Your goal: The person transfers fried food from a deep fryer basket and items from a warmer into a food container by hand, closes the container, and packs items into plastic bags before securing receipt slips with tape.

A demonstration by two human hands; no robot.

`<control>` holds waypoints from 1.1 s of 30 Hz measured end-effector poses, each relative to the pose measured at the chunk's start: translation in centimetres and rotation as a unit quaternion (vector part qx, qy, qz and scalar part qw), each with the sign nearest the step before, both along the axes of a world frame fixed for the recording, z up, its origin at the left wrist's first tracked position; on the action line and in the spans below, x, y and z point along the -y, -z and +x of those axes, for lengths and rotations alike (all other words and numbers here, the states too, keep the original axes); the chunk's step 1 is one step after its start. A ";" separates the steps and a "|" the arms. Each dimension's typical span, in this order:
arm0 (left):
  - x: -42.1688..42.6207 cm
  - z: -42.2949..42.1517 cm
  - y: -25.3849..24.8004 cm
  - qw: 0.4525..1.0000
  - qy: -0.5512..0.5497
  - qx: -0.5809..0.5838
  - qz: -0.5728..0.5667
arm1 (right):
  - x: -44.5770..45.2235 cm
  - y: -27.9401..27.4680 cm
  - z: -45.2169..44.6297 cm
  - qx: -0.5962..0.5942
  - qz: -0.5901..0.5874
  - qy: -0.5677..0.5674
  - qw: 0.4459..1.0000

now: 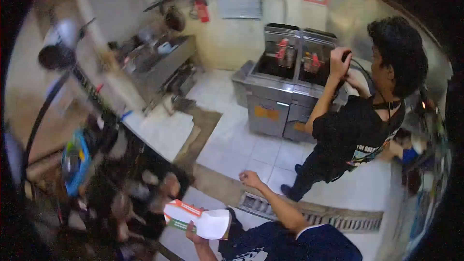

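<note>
In the head view, my left hand (195,235) is at the bottom, its fingers closed around a white card piece with orange and green printed panels (215,223). The card looks folded, and I cannot tell whether it is a box or a leaflet. My right hand (250,179) hangs in front of me, over the floor near the drain. Its fingers are curled in and nothing shows in them. It is apart from the card.
A co-worker in a black shirt (355,130) stands at the right, hands raised by the steel fryers (268,97). A floor drain grate (270,206) crosses the tiles. A metal counter (166,63) lines the left wall. A blue-rimmed basket (73,188) and blurred clutter fill the lower left.
</note>
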State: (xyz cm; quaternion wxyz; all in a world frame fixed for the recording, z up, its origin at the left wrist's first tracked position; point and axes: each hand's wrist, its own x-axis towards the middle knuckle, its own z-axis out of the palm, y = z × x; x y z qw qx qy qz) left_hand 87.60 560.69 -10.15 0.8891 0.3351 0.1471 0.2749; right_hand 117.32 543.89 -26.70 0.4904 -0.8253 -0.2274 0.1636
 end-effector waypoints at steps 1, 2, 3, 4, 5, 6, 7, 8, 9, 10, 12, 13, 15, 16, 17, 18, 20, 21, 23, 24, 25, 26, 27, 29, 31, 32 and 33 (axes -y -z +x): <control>-2.7 2.6 -0.4 1.000 0.006 0.004 -0.001 | -1.2 1.0 0.3 0.033 -0.006 0.024 0.999; -5.3 5.2 -0.8 1.000 0.013 0.009 -0.003 | -1.1 3.5 1.2 -0.031 -0.087 -0.005 0.996; -7.0 7.8 -2.7 0.999 0.041 0.004 -0.020 | 0.1 5.7 2.2 -0.093 -0.170 -0.034 0.981; -8.4 10.6 -4.0 0.997 0.069 -0.004 -0.040 | 2.3 6.5 1.4 0.040 -0.146 -0.042 0.988; -11.2 13.5 -2.3 0.994 0.098 -0.005 -0.040 | 5.0 10.0 1.3 -0.003 -0.218 -0.016 0.976; -13.4 16.2 -3.1 0.992 0.119 -0.015 -0.035 | 7.3 16.1 0.4 -0.145 -0.227 0.035 0.962; -14.7 19.4 -3.4 0.990 0.136 -0.041 0.007 | 10.5 8.9 -1.6 -0.225 -0.294 0.060 0.927; -16.1 22.6 -4.0 0.985 0.151 -0.066 0.053 | 14.1 12.7 -3.6 -0.345 -0.132 0.154 0.917; -15.5 26.3 -8.6 0.973 0.209 -0.084 0.054 | 17.0 12.3 -5.9 -0.366 -0.195 0.201 0.888; -16.4 31.5 -9.7 0.968 0.230 -0.085 0.054 | 19.0 10.2 -7.3 -0.389 -0.249 0.244 0.852; -18.2 38.7 -9.6 0.962 0.260 -0.078 0.031 | 20.0 8.0 -9.0 -0.441 -0.264 0.319 0.796; -19.2 41.6 -5.1 0.955 0.281 -0.088 -0.030 | 20.6 8.5 -9.2 -0.455 -0.264 0.353 0.774; -18.4 46.6 -5.2 0.955 0.279 -0.093 -0.034 | 19.4 8.2 -8.4 -0.485 -0.243 0.396 0.741; -18.4 50.2 -5.9 0.957 0.276 -0.090 -0.026 | 18.4 8.4 -7.4 -0.494 -0.229 0.410 0.731; -17.6 53.3 -5.9 0.952 0.298 -0.051 -0.047 | 17.3 8.4 -5.4 -0.503 -0.215 0.418 0.726; -16.9 55.9 -5.8 0.949 0.309 -0.051 -0.035 | 15.8 8.9 -3.3 -0.501 -0.205 0.409 0.734; -15.3 59.7 -4.9 0.967 0.254 0.001 -0.006 | 12.4 11.3 2.0 -0.461 -0.192 0.370 0.783; -15.0 61.4 -4.6 0.955 0.291 -0.029 -0.045 | 11.1 12.4 5.5 -0.413 -0.197 0.338 0.822; -14.9 65.1 -3.8 0.945 0.323 -0.036 -0.045 | 9.2 13.4 13.9 -0.265 -0.207 0.285 0.898; -14.6 67.9 -3.2 0.936 0.347 -0.033 -0.042 | 8.5 12.7 18.6 -0.187 -0.202 0.287 0.917; -14.8 70.5 -1.4 0.925 0.369 -0.053 -0.068 | 8.4 11.4 23.3 -0.115 -0.191 0.310 0.924; -13.0 72.7 -4.4 0.928 0.371 -0.020 -0.005 | 7.7 4.2 27.8 -0.275 -0.089 0.406 0.867; -12.1 74.7 -4.5 0.925 0.379 -0.011 -0.011 | 9.2 8.8 30.1 -0.114 -0.091 0.415 0.898; -11.5 80.3 -4.6 0.922 0.387 0.022 -0.027 | 9.7 -2.4 34.2 -0.130 0.065 0.505 0.851; -11.7 84.8 -3.7 0.908 0.415 -0.004 -0.060 | 12.3 -3.6 35.8 -0.159 0.305 0.499 0.796; -10.1 86.3 -6.7 0.908 0.415 0.008 -0.049 | 12.4 -7.9 37.2 -0.153 0.289 0.558 0.762; -9.6 88.6 -7.7 0.905 0.422 0.008 -0.053 | 13.0 -12.0 38.4 -0.141 0.302 0.586 0.739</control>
